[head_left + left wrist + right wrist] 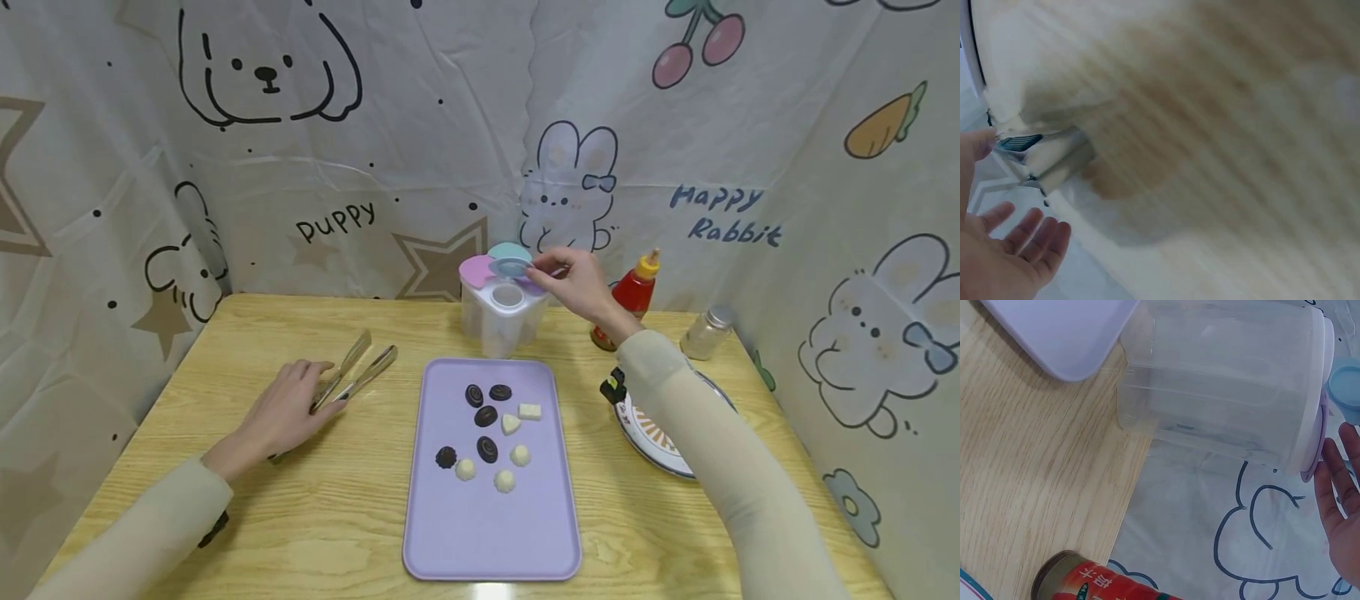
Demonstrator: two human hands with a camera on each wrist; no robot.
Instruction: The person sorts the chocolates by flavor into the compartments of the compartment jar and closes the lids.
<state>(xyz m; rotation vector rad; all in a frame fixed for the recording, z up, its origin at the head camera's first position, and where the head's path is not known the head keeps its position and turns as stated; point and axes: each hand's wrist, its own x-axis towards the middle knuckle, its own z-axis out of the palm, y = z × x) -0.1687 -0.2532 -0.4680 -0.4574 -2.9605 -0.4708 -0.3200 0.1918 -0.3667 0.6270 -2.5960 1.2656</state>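
At the back of the table stands a clear multi-compartment container (501, 329) with pastel flip lids. My right hand (573, 283) pinches the edge of its light blue lid (510, 267), which is raised above a round opening in the white rim. In the right wrist view, this lid (1344, 387) sticks out beyond the fingers (1335, 481). On the left, metal tongs (367, 373) lie spread on the wood. Over their handle is my left hand (288, 408), thumb and fingers apart on either side of the arms. The left wrist view shows that palm (997, 262) with loosely bent fingers.
A lilac tray (491, 533) in the middle carries several dark and white chocolates (487, 416). To the right are a red sauce bottle (633, 287), a glass shaker (707, 333) and a patterned plate (660, 454), partly behind my right sleeve. A printed curtain (420, 167) borders the table.
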